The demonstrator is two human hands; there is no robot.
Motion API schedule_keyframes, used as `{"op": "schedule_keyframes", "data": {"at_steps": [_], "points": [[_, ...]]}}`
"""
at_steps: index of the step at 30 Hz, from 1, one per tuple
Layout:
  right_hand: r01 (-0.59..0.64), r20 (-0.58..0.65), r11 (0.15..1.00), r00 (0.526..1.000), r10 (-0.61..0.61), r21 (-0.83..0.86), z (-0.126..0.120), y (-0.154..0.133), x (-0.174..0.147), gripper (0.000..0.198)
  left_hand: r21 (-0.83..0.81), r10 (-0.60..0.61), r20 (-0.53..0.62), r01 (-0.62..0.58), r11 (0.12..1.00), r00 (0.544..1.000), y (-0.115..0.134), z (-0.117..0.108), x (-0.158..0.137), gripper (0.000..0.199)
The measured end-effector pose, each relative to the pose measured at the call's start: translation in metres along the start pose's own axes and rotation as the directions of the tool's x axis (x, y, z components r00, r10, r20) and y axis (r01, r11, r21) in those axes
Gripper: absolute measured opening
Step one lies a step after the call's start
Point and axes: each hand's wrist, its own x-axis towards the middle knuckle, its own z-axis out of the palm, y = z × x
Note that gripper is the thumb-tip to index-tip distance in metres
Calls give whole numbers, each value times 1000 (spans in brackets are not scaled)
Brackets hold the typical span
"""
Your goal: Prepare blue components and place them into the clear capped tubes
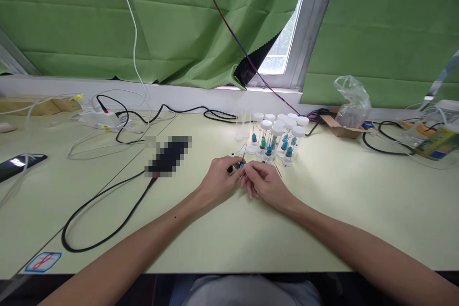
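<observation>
Above the table my left hand [219, 178] is closed, pinching a small shiny blue piece [241, 165] with a thin dark wire [244, 151] sticking up from it. My right hand [266, 182] meets it there, thumb and forefinger pressed together at the piece's right side; what lies between those fingertips is too small to make out. Just behind the hands stand several clear tubes with white lids [277, 130], holding blue and green pieces [268, 151] on thin stems. A small black round thing [230, 169] shows at my left hand.
Behind the hands stand clear lidless tubes [244, 125]. To the left, a black cable [103, 244] loops from a dark, pixelated device [170, 154]. A cardboard box [340, 128] with a plastic bag [353, 103] sits back right, near a yellow-green container [439, 143]. A phone [21, 165] lies far left.
</observation>
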Motion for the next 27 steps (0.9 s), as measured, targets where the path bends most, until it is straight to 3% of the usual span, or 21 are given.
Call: {"op": "schedule_keyframes", "data": {"at_steps": [27], "points": [[12, -4, 997, 1000, -13, -80, 0, -2, -1, 36, 18, 5, -2, -5, 1000, 1000, -3, 2, -1, 21]]}}
